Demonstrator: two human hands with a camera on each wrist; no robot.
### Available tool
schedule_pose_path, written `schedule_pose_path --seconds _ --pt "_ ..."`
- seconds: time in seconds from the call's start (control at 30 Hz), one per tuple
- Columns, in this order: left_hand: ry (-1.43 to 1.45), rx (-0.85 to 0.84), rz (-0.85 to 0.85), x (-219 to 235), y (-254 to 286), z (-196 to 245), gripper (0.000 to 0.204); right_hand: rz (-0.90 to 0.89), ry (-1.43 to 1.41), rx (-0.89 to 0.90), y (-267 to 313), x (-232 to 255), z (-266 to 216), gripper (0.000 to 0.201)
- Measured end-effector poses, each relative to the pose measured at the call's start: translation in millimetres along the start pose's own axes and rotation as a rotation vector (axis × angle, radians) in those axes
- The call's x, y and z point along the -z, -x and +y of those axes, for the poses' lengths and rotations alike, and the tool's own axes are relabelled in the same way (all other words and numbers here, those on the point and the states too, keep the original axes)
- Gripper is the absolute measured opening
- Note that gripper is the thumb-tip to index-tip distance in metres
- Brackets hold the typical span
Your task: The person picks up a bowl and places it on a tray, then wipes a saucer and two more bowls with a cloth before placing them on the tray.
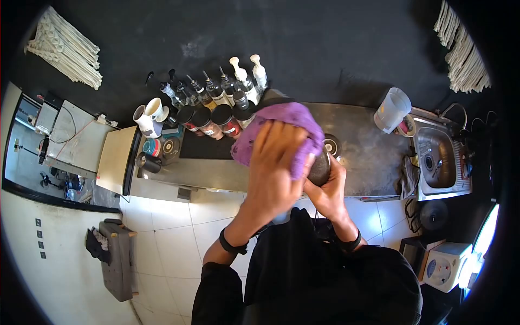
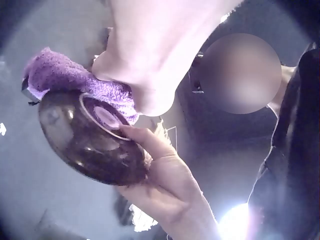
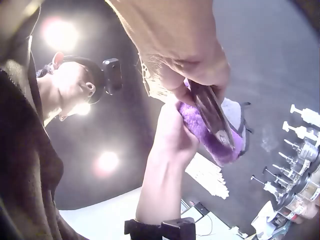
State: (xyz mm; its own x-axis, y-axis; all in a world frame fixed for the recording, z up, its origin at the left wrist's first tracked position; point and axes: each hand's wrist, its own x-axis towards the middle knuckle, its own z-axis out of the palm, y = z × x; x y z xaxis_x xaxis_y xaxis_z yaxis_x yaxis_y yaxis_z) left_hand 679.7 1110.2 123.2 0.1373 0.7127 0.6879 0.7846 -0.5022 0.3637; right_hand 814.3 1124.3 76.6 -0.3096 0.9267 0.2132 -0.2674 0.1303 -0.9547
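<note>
A dark, glossy shallow bowl [image 2: 85,142] is held up in front of the body, above the counter. My right hand [image 1: 330,197] grips its edge, with the thumb against the pale ring on its underside in the left wrist view. My left hand [image 1: 275,168] holds a purple cloth [image 1: 303,122] against the bowl, its fingers bent over the fabric. In the right wrist view the cloth [image 3: 215,145] lies along the far side of the bowl, which appears nearly edge-on. The bowl's inside is hidden by the cloth and left hand.
Along the wall stand several pump bottles [image 1: 260,73] and dark-lidded jars [image 1: 222,119] on the metal counter [image 1: 363,157]. White cups [image 1: 147,122] stand at the left. To the right are a translucent container [image 1: 392,111], a grey cloth [image 1: 409,176] and a sink [image 1: 436,187].
</note>
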Motion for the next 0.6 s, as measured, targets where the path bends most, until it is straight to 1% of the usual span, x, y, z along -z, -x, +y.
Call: schedule_pose_path --seconds 0.03,0.07,0.1,0.13,0.17,0.2,0.23,0.27,0.3,0.37,0.4,0.43,0.5,0.53,0.57,0.6 --pt "-0.045 -0.047 -0.05 -2 -3 8 0.032 0.001 -0.002 -0.003 3 -3 3 0.034" --pt "-0.076 -0.08 -0.145 -4 -5 16 0.032 0.038 0.048 0.123 6 -6 6 0.03" --pt "-0.095 -0.084 -0.164 -7 -2 17 0.03 0.077 0.101 0.251 7 -8 9 0.026" --pt "-0.072 -0.057 -0.153 -6 -3 15 0.031 0.058 -0.002 0.219 8 -7 14 0.023" --pt "-0.052 -0.032 -0.147 -2 -4 9 0.032 0.006 0.0 0.085 9 -2 24 0.026" --pt "-0.084 -0.042 -0.155 0 -3 -3 0.037 -0.03 -0.024 0.004 4 -1 22 0.029" --pt "-0.084 -0.052 -0.163 0 2 -12 0.037 -0.066 -0.049 -0.072 -2 -1 16 0.032" --pt "-0.012 0.017 -0.065 -1 6 -21 0.038 -0.04 -0.047 -0.053 -4 -4 5 0.04" --pt "0.062 0.091 0.033 -5 12 -30 0.038 -0.034 -0.049 -0.048 -6 -4 6 0.04" --pt "0.329 0.271 0.17 -19 36 -49 0.038 0.081 -0.198 -0.029 -8 -5 12 0.043" --pt "0.504 0.389 0.22 -24 44 -44 0.038 0.081 -0.223 -0.057 -9 -1 18 0.045" --pt "0.504 0.392 0.216 -29 46 -39 0.038 0.084 -0.224 -0.06 -8 -2 22 0.045" --pt "0.538 0.417 0.396 -38 49 -31 0.042 0.16 -0.457 -0.098 -10 -9 27 0.046" --pt "0.529 0.451 0.47 -44 53 -28 0.046 0.183 -0.515 -0.08 -10 -13 30 0.047" --pt "0.527 0.451 0.475 -51 61 -28 0.046 0.178 -0.514 -0.081 -9 -19 33 0.047" --pt "0.563 0.532 0.515 -56 68 -27 0.047 0.204 -0.525 -0.062 -7 -23 36 0.047"
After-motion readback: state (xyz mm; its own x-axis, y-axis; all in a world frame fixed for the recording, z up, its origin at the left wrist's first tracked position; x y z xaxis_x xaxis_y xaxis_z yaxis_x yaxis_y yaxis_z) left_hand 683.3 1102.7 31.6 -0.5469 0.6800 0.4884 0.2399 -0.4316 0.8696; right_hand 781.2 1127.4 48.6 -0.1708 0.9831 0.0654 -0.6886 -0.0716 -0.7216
